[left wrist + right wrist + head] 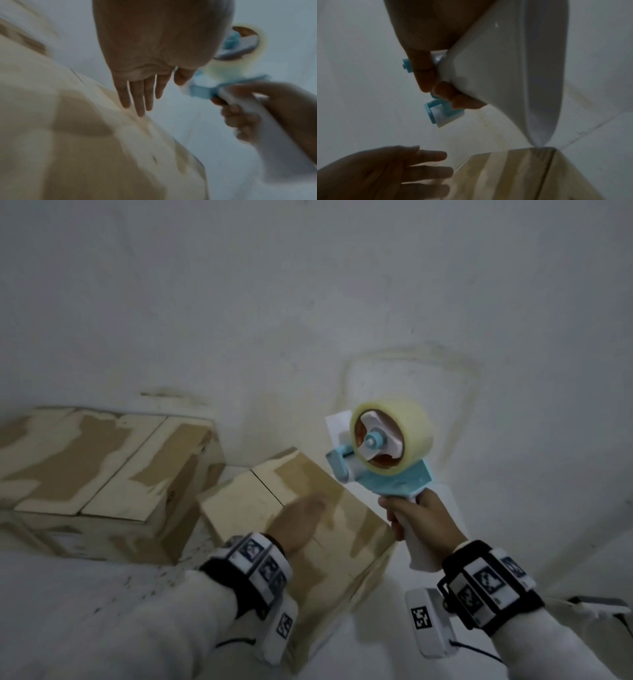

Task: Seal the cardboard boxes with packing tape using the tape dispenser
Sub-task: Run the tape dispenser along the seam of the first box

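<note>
- Right hand (423, 517) grips the white handle of the blue plastic tape dispenser (383, 460), held aloft beside the small brown cardboard box (346, 542).
- Left hand (298, 522), fingers spread, hovers over that box.
- Judgement: dispenser light and rigid; box light, needs steadying on the white floor (308, 320).

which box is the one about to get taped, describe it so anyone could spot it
On the white floor sit two cardboard boxes. It is the nearer box, under the left hand and beside the tape dispenser. Unlike the larger box, it is smaller and turned corner-on.

Dim, flat light throughout; heavy motion blur in left wrist view
</note>
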`<act>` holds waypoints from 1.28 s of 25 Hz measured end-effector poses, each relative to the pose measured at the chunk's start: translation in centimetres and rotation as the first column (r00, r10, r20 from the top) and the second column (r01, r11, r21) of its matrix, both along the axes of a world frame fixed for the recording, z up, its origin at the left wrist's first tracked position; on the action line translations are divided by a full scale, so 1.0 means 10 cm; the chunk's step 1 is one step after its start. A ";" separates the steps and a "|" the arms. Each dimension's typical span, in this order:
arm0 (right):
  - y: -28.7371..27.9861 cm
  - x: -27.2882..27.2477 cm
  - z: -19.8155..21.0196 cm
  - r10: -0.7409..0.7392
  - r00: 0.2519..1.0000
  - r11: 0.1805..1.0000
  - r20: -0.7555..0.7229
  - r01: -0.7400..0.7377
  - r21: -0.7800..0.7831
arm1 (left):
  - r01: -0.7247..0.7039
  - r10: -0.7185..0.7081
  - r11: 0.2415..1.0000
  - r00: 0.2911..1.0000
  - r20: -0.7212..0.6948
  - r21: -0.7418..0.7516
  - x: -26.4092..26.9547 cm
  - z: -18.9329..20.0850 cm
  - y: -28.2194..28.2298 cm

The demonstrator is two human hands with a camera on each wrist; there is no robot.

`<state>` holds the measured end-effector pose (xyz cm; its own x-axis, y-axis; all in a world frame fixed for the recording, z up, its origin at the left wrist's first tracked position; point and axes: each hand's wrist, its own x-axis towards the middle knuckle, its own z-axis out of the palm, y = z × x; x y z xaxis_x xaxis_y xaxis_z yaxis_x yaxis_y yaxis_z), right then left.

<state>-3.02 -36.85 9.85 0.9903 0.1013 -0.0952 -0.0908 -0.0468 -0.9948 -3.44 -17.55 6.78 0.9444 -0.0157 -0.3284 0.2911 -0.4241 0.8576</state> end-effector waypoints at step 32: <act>1.15 0.18 -0.27 0.178 0.984 0.973 0.016 -0.179 0.145 | -0.308 0.078 0.736 0.923 -0.377 -0.603 0.68 0.09 1.36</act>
